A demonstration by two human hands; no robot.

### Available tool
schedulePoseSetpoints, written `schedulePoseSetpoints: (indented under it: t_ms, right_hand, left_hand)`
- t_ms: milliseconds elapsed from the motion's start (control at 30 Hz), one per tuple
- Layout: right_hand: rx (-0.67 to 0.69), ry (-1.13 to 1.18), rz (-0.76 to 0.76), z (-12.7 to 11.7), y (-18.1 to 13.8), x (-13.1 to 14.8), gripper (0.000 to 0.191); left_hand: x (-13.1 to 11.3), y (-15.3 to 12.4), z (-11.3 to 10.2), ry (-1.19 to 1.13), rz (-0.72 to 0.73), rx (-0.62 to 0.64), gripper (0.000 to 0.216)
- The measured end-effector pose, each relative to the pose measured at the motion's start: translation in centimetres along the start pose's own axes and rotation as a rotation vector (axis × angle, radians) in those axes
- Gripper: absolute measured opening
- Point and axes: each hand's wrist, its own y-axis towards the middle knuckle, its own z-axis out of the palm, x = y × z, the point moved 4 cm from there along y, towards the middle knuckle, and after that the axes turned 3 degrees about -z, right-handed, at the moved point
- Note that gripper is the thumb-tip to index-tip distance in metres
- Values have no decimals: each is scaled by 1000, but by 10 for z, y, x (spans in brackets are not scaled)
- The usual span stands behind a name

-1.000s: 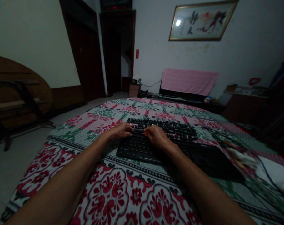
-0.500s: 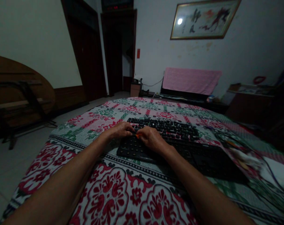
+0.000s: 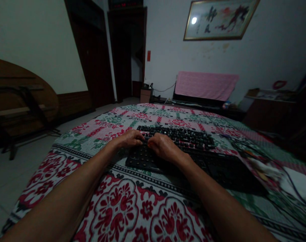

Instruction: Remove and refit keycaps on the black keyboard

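A black keyboard base (image 3: 140, 162), with rows of small round key seats and no caps on the part I see, lies slantwise on a patterned cloth. At its back left edge my left hand (image 3: 131, 138) has its fingers bent and pressed together; what they grip is too dark to name. Close beside it, my right hand (image 3: 163, 146) is closed in a pinch over the base, its fingertips hiding whatever is in them. A small greyish piece (image 3: 147, 137) shows between the two hands. Just behind lie many loose black keycaps (image 3: 193, 136) in rough rows.
The floral cloth (image 3: 117, 208) covers the whole surface. Dark cables (image 3: 291, 185) and a white sheet or bag (image 3: 299, 185) lie at the right. Beyond stand a pink towel-covered object (image 3: 205, 85), a cabinet (image 3: 269, 112) and, at left, a folded round table (image 3: 24, 90).
An orange bit seen at my right fingertips is now out of sight, and a greyish piece shows between the hands. My right hand has shifted very slightly; the left stays put.
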Motion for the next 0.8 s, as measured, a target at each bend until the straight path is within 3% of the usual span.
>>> schedulePoseSetpoints:
  t_ms: [100, 300, 500, 700, 800]
  right_hand:
    - [-3, 1, 21, -2, 0, -3, 23]
    - [159, 102, 36, -5, -4, -13, 20]
    - [-19, 162, 81, -6, -7, -28, 21]
    - [5, 111, 34, 4, -4, -20, 22]
    - [23, 209, 72, 0, -6, -27, 21]
  left_hand:
    - [2, 1, 0, 17, -4, -13, 28]
    - [4, 1, 0, 45, -35, -22, 30]
    - [2, 1, 0, 54, -42, -25, 28]
    - [-2, 1, -1, 76, -39, -7, 28]
    - [-4, 0, -2, 84, -35, 9, 27]
